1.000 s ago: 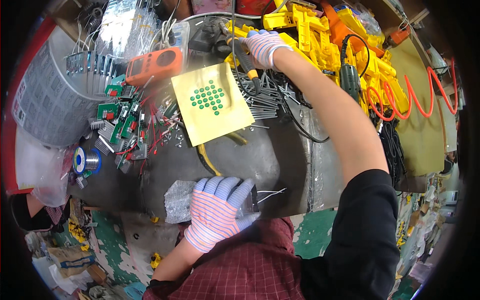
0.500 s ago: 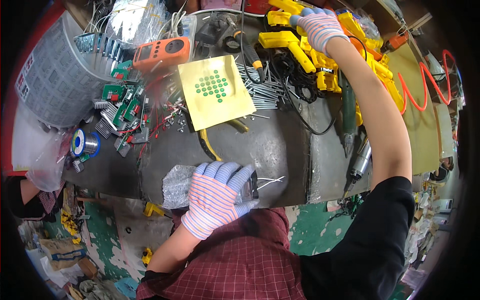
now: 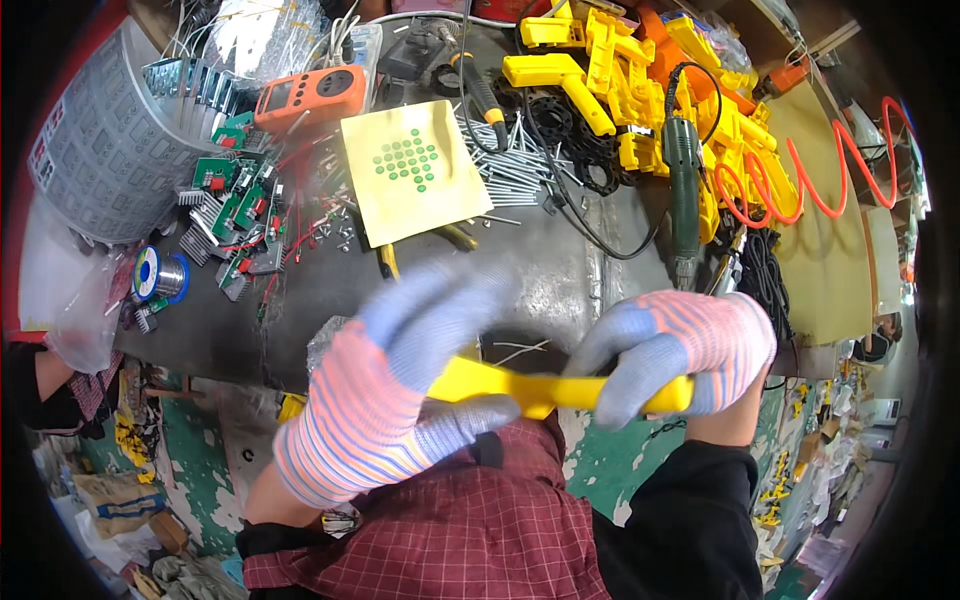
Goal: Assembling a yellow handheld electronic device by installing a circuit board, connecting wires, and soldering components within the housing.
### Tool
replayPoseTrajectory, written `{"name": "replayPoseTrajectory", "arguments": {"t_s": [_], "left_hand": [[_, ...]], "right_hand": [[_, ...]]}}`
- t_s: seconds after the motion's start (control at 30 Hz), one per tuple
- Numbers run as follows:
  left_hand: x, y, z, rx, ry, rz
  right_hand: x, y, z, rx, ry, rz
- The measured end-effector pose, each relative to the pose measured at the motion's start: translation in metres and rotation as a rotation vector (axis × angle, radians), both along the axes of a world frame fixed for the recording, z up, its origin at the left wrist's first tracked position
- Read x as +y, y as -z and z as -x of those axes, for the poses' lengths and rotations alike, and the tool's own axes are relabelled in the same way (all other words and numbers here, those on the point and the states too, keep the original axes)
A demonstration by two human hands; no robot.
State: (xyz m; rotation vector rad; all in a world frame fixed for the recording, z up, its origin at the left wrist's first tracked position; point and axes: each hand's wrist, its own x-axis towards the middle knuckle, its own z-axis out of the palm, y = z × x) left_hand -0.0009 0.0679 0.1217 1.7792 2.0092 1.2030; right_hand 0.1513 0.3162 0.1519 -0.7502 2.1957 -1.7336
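Note:
A yellow plastic handle-shaped piece [image 3: 572, 394] is held level at the front edge of the bench, over my lap. My right hand [image 3: 690, 350], in a striped glove, is closed around its right end. My left hand [image 3: 365, 395], gloved alike, is at the other end, which lies between its thumb and its long fingers. Those fingers are smeared by motion, so I cannot tell whether they grip. Behind the left hand a bit of bubble wrap [image 3: 322, 342] shows on the bench. Thin white wires [image 3: 522, 350] stick out beyond the yellow piece; what they join is mostly hidden.
Yellow plastic pieces [image 3: 625, 75] are heaped at the back right, beside a green power tool [image 3: 682, 185] and a coiled red hose [image 3: 840, 185]. A yellow card [image 3: 412, 175] lies over loose screws [image 3: 515, 170]. Circuit boards [image 3: 235, 205] and a solder spool [image 3: 162, 275] are left.
My right hand has come back from the yellow heap to the front edge, carrying a yellow piece. My left hand has lifted off the bubble wrap and moved left and nearer to me.

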Motion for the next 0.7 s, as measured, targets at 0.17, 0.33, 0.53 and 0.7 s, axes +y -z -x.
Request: {"name": "replayPoseTrajectory", "arguments": {"t_s": [0.17,0.33,0.53,0.7], "left_hand": [[-0.029,0.005,0.006,-0.189,0.131,0.265],[-0.075,0.034,0.007,-0.607,-0.340,-0.011],[-0.082,0.069,0.018,-1.177,-0.441,-0.530],[-0.073,0.078,0.008,-1.170,-0.447,-0.542]], "right_hand": [[-0.009,0.007,0.018,0.007,0.128,0.005],[-0.009,0.024,0.038,-0.197,0.731,0.190],[0.012,0.099,0.089,0.128,0.587,-1.398],[0.003,0.098,0.118,0.109,0.503,-1.584]]}}
